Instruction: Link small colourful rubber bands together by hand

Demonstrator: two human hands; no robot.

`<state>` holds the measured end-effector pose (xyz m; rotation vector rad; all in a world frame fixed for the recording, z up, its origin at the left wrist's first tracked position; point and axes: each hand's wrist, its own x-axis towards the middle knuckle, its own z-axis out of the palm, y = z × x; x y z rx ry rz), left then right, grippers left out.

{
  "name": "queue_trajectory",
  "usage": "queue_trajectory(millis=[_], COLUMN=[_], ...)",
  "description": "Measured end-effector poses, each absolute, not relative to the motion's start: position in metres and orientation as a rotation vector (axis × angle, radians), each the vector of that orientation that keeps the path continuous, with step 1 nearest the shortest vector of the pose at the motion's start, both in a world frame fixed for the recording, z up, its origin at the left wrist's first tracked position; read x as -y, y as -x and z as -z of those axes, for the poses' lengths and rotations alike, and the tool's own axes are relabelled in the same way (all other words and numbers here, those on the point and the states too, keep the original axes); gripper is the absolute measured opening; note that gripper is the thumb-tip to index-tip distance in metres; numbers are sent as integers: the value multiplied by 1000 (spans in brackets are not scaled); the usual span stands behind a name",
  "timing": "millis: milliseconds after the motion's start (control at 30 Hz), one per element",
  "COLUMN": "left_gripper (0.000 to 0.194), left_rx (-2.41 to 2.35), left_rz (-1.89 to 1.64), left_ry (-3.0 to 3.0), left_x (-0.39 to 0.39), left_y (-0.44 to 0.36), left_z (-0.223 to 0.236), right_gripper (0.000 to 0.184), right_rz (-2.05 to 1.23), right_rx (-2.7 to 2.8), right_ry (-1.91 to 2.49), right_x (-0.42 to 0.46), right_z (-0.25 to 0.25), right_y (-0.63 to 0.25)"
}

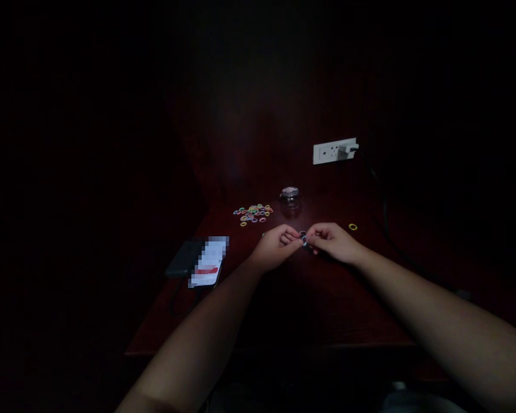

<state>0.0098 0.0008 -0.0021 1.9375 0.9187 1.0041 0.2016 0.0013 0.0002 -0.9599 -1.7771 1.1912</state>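
Observation:
My left hand point(278, 246) and my right hand point(332, 241) meet over the dark red table, fingertips almost touching. Between them is a small pale blue hair tie point(304, 241), pinched by the thumb and fingers of both hands. Part of it is covered by the fingertips, and another pinkish band shows just behind it. Beyond my left hand lies a loose pile of colourful hair ties point(254, 212). A single yellow hair tie point(353, 227) rests to the right of my right hand.
A clear jar point(290, 203) with a lid stands behind my hands. To the left, a lit phone point(210, 264) overlaps a dark flat object point(181, 259). A white wall socket point(335, 151) holds a plug, its dark cable running down at the right. The surroundings are very dark.

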Motion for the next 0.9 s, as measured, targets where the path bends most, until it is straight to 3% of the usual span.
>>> queue_trajectory(millis=[900], left_gripper=[19], left_rx=[-876], left_rz=[-1027], left_ry=[-1953], left_x=[-7], left_y=[-9], left_z=[9], right_gripper=[31], right_rz=[-1274], right_rx=[1825], right_ry=[938], right_x=[-3], right_z=[6], right_y=[-200])
